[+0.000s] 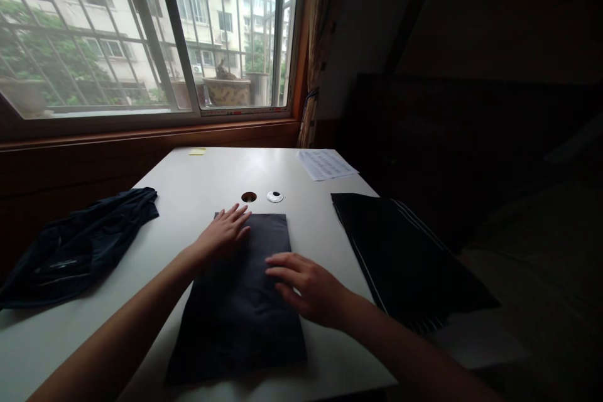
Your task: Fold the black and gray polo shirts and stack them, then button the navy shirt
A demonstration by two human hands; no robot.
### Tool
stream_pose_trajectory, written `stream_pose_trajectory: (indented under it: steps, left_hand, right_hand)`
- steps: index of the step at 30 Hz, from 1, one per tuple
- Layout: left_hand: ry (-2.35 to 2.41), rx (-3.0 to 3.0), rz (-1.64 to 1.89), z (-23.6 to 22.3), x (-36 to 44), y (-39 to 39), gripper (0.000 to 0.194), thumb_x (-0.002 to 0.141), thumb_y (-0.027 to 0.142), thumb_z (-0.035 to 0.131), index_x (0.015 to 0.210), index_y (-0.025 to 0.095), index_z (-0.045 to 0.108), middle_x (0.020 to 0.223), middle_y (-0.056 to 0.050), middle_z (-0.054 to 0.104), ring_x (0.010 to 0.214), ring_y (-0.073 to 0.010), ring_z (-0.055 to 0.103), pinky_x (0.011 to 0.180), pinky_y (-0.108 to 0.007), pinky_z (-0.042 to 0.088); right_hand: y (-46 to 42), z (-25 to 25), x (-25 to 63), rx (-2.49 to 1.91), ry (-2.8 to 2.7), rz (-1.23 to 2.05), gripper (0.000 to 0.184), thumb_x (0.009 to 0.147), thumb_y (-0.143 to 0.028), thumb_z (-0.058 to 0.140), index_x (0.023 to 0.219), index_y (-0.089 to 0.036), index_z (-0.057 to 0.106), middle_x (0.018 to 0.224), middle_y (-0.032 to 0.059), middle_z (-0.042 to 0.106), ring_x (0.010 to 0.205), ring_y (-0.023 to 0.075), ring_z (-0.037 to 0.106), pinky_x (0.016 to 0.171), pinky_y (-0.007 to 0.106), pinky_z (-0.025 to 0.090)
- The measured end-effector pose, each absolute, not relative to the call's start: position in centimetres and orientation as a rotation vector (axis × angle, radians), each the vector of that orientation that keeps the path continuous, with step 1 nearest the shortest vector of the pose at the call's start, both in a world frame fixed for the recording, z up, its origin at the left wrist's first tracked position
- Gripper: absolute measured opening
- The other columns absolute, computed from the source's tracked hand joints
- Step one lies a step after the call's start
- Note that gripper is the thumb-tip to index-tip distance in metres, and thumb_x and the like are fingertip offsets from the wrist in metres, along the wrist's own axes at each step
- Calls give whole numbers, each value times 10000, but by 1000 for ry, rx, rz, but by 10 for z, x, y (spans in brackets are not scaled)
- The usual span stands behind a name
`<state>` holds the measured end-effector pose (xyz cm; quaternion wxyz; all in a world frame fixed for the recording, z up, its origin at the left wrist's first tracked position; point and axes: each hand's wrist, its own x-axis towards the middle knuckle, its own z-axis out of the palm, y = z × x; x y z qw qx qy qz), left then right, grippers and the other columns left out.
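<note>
A dark navy garment [245, 314], folded into a long flat panel, lies on the white table in front of me. My left hand [226, 229] rests near its far left corner with the fingers spread over the cloth. Over the right edge of the panel is my right hand [308, 282], its fingers loosely apart and pointing left; whether they press on the fabric I cannot tell. Neither hand grasps anything. What kind of garment it is does not show in this fold.
The white table [221, 169] stands below a barred window [226, 31]. Crumpled dark clothing [85, 245] hangs over its left side. Folded black clothing with white stripes [405, 251] lies at the right edge. Printed sheets [326, 164], a yellow note [197, 152] and a cable hole [249, 197] are farther back.
</note>
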<state>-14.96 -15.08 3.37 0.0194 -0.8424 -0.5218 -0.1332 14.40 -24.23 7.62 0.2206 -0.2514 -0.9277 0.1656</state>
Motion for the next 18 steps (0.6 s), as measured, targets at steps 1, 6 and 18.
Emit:
stream_pose_trajectory:
  steps: [1, 6, 18]
  left_hand:
    - [-1650, -2598, -337, 25, -146, -144, 553, 1029, 462, 323, 1505, 201, 430, 1600, -114, 379, 1506, -339, 262, 1185, -601, 239]
    - [-1811, -2512, -176, 3, -146, -122, 559, 1034, 406, 292, 1549, 200, 357, 1627, -99, 318, 1531, -293, 203, 1213, -553, 171]
    - [-1985, -2420, -104, 8, -152, -108, 604, 1032, 474, 227, 1570, 211, 301, 1646, -85, 262, 1532, -298, 199, 1194, -600, 178]
  right_hand:
    - [-239, 75, 132, -771, -2571, 408, 405, 992, -287, 510, 1371, -156, 564, 1485, 135, 513, 1372, 246, 469, 1150, 411, 383]
    - [-214, 53, 77, -1042, -2637, 351, 730, 1013, -572, 380, 1534, -61, 350, 1631, 201, 249, 1521, 324, 199, 1231, 518, 206]
    - [-255, 36, 79, -999, -2691, 424, 660, 1028, -584, 299, 1554, -188, 348, 1661, 115, 176, 1540, 311, 111, 1233, 576, 89]
